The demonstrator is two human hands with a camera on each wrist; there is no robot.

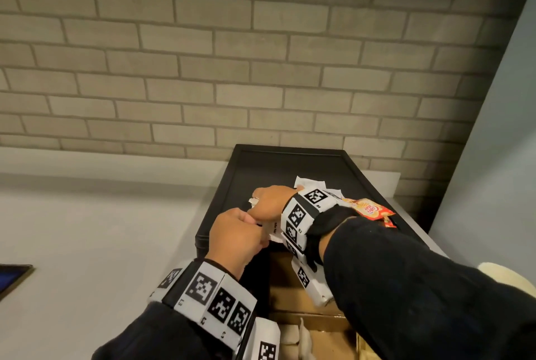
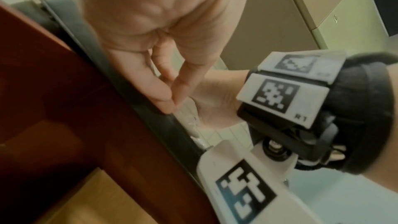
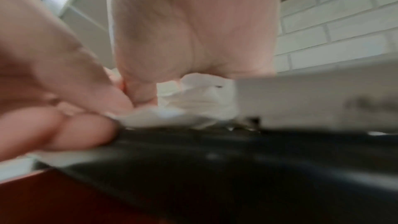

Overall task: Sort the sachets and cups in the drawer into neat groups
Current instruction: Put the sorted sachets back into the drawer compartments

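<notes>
A black tray (image 1: 220, 194) lies on the counter above the open wooden drawer (image 1: 293, 281). Both hands meet over the tray's near left corner. My left hand (image 1: 261, 236) pinches a white sachet (image 2: 187, 113) between thumb and forefinger at the tray's rim (image 2: 120, 74). My right hand (image 1: 258, 200) is curled over a crumpled bunch of white sachets (image 3: 193, 98), its fingers mostly hidden. More white sachets (image 1: 310, 182) lie on the tray behind it. Orange and red sachets (image 1: 371, 210) sit at the tray's right edge. No cups are in sight.
A few pale sachets (image 1: 301, 339) lie in the drawer below my arms. The white counter (image 1: 101, 229) stretches to the left, with a dark flat object (image 1: 14, 275) at its left edge. A brick wall (image 1: 261, 69) stands close behind the tray.
</notes>
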